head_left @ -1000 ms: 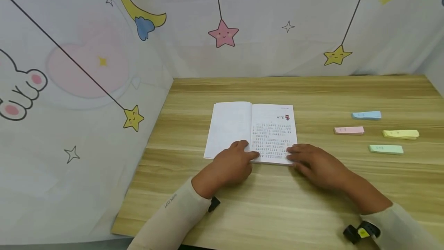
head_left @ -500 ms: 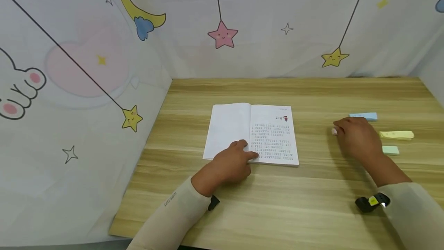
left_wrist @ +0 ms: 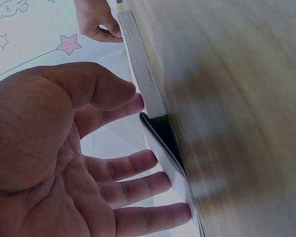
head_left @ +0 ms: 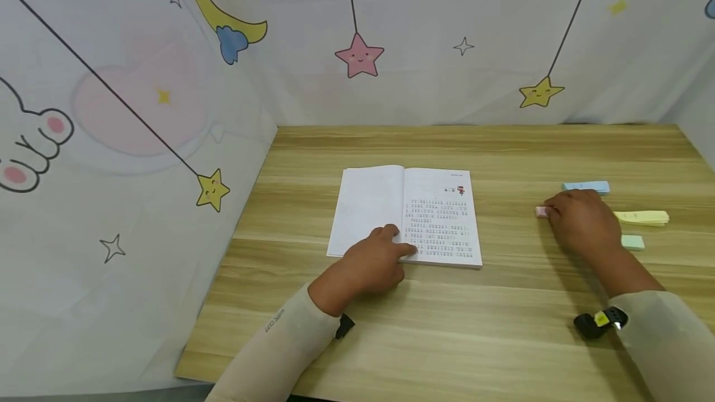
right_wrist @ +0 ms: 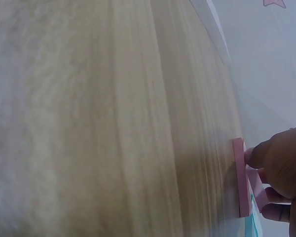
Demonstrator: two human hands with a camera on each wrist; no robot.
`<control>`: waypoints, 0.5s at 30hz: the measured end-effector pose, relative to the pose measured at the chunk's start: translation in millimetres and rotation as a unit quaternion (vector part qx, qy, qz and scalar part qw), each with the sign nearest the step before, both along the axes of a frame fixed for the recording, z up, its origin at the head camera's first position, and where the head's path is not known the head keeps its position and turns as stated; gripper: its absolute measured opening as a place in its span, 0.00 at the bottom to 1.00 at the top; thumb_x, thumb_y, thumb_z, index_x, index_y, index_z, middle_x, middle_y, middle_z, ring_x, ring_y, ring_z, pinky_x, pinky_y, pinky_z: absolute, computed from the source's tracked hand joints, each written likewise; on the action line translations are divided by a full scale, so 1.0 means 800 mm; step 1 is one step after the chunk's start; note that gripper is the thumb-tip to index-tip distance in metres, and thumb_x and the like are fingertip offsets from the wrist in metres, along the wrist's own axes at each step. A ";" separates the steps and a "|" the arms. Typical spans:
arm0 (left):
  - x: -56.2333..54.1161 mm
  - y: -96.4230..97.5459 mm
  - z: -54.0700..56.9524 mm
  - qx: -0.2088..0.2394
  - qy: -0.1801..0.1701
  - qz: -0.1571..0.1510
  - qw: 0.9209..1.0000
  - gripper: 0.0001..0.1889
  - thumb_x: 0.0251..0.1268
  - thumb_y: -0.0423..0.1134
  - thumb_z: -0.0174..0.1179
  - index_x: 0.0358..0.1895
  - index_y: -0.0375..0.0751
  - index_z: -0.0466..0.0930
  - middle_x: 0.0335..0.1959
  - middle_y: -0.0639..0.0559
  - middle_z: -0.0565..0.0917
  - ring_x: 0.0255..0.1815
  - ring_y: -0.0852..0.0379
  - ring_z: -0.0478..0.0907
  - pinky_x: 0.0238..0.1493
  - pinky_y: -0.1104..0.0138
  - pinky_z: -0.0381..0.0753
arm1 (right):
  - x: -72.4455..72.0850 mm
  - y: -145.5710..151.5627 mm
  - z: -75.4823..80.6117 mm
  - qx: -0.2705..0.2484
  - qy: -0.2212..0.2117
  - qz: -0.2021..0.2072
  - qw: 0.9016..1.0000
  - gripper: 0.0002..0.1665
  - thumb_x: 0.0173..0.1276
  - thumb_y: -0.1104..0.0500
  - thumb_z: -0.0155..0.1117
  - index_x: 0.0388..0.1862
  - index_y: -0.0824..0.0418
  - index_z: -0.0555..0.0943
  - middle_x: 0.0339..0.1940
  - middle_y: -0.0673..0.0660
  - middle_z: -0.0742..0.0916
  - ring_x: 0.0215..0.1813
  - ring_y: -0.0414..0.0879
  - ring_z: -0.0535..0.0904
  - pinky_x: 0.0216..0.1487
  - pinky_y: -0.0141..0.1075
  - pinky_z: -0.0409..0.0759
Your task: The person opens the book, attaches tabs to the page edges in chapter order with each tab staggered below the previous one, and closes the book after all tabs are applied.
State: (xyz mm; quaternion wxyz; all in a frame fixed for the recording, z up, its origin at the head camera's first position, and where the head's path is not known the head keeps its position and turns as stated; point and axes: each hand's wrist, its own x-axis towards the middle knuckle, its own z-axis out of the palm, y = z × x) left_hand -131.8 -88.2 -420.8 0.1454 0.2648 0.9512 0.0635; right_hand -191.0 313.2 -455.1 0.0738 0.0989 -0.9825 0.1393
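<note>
An open book (head_left: pixel 441 216) lies on the table, its left page blank and its right page printed. My left hand (head_left: pixel 371 262) rests on it near the lower spine, and in the left wrist view the fingers (left_wrist: pixel 138 217) extend straight over the pages. To the right, my right hand (head_left: pixel 583 222) covers most of a pink sticky note pad (head_left: pixel 541 211). The right wrist view shows the thumb and fingers pinching a pink sticky note (right_wrist: pixel 257 190) that lifts away from the pad, partly hidden by the fingers.
A blue sticky note pad (head_left: pixel 586 187) lies behind my right hand. To its right are a yellow pad (head_left: pixel 642 218) and a green pad (head_left: pixel 633 242), the green one partly covered. A patterned cloth (head_left: pixel 424 98) hangs behind the wooden table (head_left: pixel 475 340).
My right hand has left the book's right edge and moved right to the pink pad, where it now pinches a note. The left hand stays on the book.
</note>
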 end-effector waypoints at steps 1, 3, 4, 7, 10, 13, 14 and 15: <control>0.000 0.000 0.000 0.001 0.000 0.000 1.000 0.25 0.69 0.38 0.58 0.67 0.62 0.80 0.70 0.42 0.70 0.67 0.47 0.70 0.54 0.60 0.78 | 0.000 -0.001 0.001 -0.001 0.002 -0.001 1.000 0.13 0.76 0.58 0.61 0.47 0.67 0.86 0.51 0.71 0.85 0.59 0.73 0.73 0.60 0.65 0.69; 0.000 -0.001 0.001 0.001 0.000 0.000 1.000 0.25 0.69 0.38 0.58 0.67 0.62 0.80 0.70 0.42 0.70 0.67 0.47 0.70 0.53 0.60 0.78 | 0.000 -0.002 0.004 0.001 0.004 -0.002 1.000 0.13 0.75 0.58 0.63 0.47 0.68 0.86 0.50 0.72 0.85 0.58 0.73 0.73 0.60 0.65 0.68; 0.000 -0.001 0.001 0.001 0.000 0.001 1.000 0.25 0.69 0.38 0.58 0.68 0.62 0.80 0.70 0.43 0.70 0.67 0.47 0.70 0.53 0.60 0.78 | 0.000 -0.002 0.004 0.003 0.005 -0.004 1.000 0.14 0.75 0.59 0.63 0.47 0.69 0.85 0.51 0.72 0.85 0.58 0.74 0.73 0.60 0.65 0.68; 0.000 -0.001 0.001 0.001 -0.002 0.001 1.000 0.25 0.69 0.38 0.58 0.68 0.62 0.80 0.70 0.43 0.70 0.67 0.47 0.70 0.54 0.60 0.78 | 0.001 -0.003 0.007 0.015 0.006 -0.009 1.000 0.15 0.74 0.59 0.63 0.50 0.70 0.84 0.52 0.73 0.84 0.58 0.74 0.73 0.60 0.65 0.68; 0.000 -0.001 0.000 0.001 -0.003 0.002 1.000 0.25 0.69 0.38 0.58 0.68 0.62 0.80 0.70 0.43 0.70 0.68 0.47 0.69 0.55 0.60 0.78 | 0.001 -0.002 0.008 0.024 -0.003 -0.012 1.000 0.16 0.75 0.59 0.62 0.51 0.70 0.84 0.55 0.73 0.83 0.60 0.73 0.72 0.61 0.65 0.67; 0.000 -0.001 -0.001 0.000 -0.005 0.003 1.000 0.25 0.69 0.38 0.58 0.68 0.62 0.80 0.70 0.43 0.70 0.68 0.47 0.69 0.56 0.60 0.77 | 0.001 -0.001 0.008 0.023 -0.015 -0.016 0.999 0.15 0.75 0.58 0.62 0.49 0.68 0.85 0.55 0.72 0.82 0.61 0.72 0.70 0.61 0.66 0.66; 0.000 -0.001 -0.001 -0.001 -0.005 0.002 1.000 0.25 0.69 0.38 0.58 0.68 0.62 0.80 0.70 0.43 0.70 0.68 0.47 0.69 0.56 0.59 0.77 | 0.001 0.000 0.008 0.021 -0.016 -0.017 0.999 0.14 0.74 0.58 0.63 0.48 0.68 0.85 0.55 0.72 0.82 0.61 0.72 0.70 0.61 0.66 0.66; 0.000 -0.001 -0.001 -0.001 -0.005 0.002 1.000 0.25 0.69 0.38 0.58 0.68 0.62 0.80 0.70 0.43 0.70 0.69 0.47 0.69 0.57 0.59 0.77 | 0.000 0.000 0.007 0.019 -0.016 -0.019 1.000 0.14 0.73 0.58 0.64 0.47 0.68 0.85 0.55 0.72 0.83 0.61 0.72 0.70 0.61 0.66 0.65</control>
